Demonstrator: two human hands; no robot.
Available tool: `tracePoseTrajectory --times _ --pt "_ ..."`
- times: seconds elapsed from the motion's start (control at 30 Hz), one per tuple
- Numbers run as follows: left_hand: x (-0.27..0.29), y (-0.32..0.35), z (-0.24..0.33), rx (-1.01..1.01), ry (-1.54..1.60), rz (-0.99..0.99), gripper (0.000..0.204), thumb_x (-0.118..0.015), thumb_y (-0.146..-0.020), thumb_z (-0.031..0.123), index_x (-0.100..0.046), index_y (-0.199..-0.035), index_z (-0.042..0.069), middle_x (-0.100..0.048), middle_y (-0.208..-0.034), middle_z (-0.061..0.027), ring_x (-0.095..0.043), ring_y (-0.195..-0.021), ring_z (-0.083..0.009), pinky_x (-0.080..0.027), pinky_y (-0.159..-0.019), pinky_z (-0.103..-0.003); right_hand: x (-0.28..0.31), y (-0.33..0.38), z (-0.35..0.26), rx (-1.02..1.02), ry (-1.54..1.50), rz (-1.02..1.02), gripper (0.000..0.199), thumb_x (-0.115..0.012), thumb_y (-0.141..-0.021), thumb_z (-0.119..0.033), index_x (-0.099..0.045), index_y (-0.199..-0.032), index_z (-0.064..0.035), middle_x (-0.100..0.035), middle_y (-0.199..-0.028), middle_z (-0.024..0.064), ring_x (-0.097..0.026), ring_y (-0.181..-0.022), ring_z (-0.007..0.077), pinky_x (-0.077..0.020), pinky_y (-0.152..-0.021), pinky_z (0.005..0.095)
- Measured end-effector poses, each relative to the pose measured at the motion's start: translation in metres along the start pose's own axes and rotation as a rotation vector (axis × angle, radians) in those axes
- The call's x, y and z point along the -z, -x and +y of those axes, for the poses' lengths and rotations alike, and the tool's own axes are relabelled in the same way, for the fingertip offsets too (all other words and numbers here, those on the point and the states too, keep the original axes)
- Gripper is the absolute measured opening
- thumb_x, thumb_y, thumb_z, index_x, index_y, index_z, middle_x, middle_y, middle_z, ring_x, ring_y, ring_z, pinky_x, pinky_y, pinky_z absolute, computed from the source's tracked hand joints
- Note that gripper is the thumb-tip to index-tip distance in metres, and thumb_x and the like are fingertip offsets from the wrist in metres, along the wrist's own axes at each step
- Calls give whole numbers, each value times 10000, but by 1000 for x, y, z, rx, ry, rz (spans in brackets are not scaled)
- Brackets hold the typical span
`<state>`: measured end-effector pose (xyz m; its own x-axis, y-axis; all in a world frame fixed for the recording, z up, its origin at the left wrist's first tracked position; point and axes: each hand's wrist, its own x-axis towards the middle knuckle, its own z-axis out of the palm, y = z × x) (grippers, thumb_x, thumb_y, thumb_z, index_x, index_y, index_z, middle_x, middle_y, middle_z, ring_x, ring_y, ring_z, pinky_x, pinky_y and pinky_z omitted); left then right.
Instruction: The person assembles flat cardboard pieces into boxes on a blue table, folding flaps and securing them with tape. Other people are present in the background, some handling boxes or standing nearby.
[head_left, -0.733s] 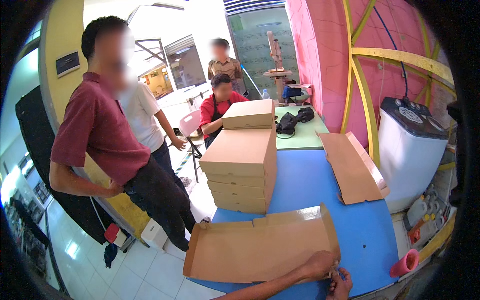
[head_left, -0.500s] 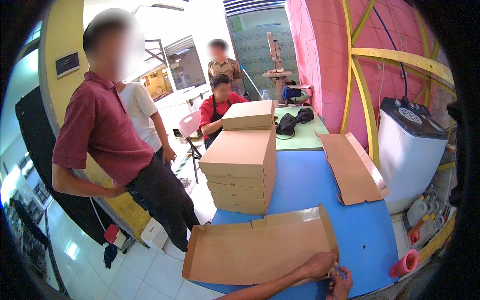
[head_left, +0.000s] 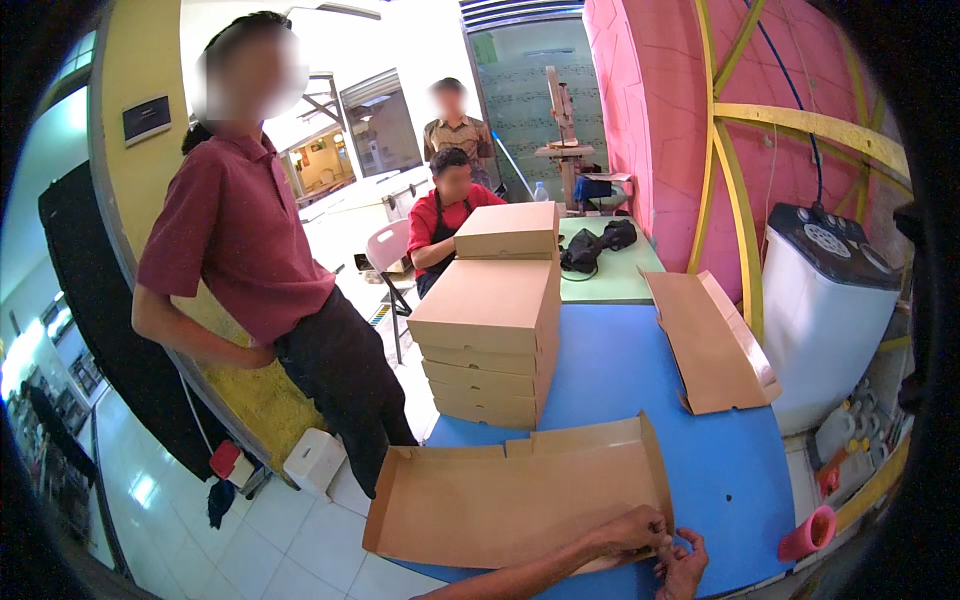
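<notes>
A brown cardboard box (head_left: 520, 490), open and shallow with its long walls raised, lies at the near edge of the blue table. My left hand (head_left: 632, 530) reaches across its near side, fingers pinched at the near right corner. Just right of that corner, my right hand (head_left: 683, 566) curls its fingers against the same spot, close to the left fingertips. The small folded part between the fingers is mostly hidden. Behind the box stands a stack of closed cardboard boxes (head_left: 480, 325). A flat, partly folded cardboard blank (head_left: 710, 345) lies at the table's right side.
The blue table (head_left: 610, 360) meets a green table (head_left: 605, 288) holding a black bag (head_left: 580, 252). A pink roll (head_left: 806, 534) stands at the near right edge. One person (head_left: 235, 240) stands at left; another in red (head_left: 440, 225) sits behind the stack. A washing machine (head_left: 825, 310) stands right.
The view has shifted slightly, and the standing person appears a little further right. My hands stay at the box's near right corner, with the fingers moved slightly.
</notes>
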<state>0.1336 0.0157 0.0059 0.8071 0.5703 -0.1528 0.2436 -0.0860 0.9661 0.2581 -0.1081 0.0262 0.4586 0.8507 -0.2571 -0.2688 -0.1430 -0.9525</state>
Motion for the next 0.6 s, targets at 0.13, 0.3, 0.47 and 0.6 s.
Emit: tracePoseTrajectory --times 0.13,0.3,0.47,0.6 --pt "-2 0 2 9 -117 20 173 -687 -860 170 -673 -840 -1 -669 -735 -122 -639 -727 -225 -494 -635 -386 7 4 -13 8 108 -96 483 -745 -855 -90 -517 -1279 -56 -602 -695 18 -552 -533 96 -437 -451 219" --pt "-17 3 13 100 -480 125 132 -663 -860 168 -689 -859 38 -694 -839 -191 -672 -827 -358 -516 -716 -437 13 -2 -19 102 339 -122 483 -725 -880 -146 -496 -1294 -52 -562 -651 10 -522 -530 100 -423 -465 232" --pt "-22 28 9 -76 -451 246 193 -682 -862 236 -684 -861 42 -702 -900 -173 -667 -905 -374 -507 -790 -433 17 -33 -30 598 724 63 534 -736 -741 -34 -528 -1232 -24 -641 -798 99 -619 -642 229 -523 -623 335" --pt "-49 57 0 -156 -791 106 321 -657 -876 295 -667 -1108 73 -675 -1023 -212 -652 -979 -371 -505 -848 -458 -5 -70 -49 802 951 -48 664 -766 -765 -170 -474 -1335 5 -608 -1163 215 -597 -1070 405 -477 -941 457"
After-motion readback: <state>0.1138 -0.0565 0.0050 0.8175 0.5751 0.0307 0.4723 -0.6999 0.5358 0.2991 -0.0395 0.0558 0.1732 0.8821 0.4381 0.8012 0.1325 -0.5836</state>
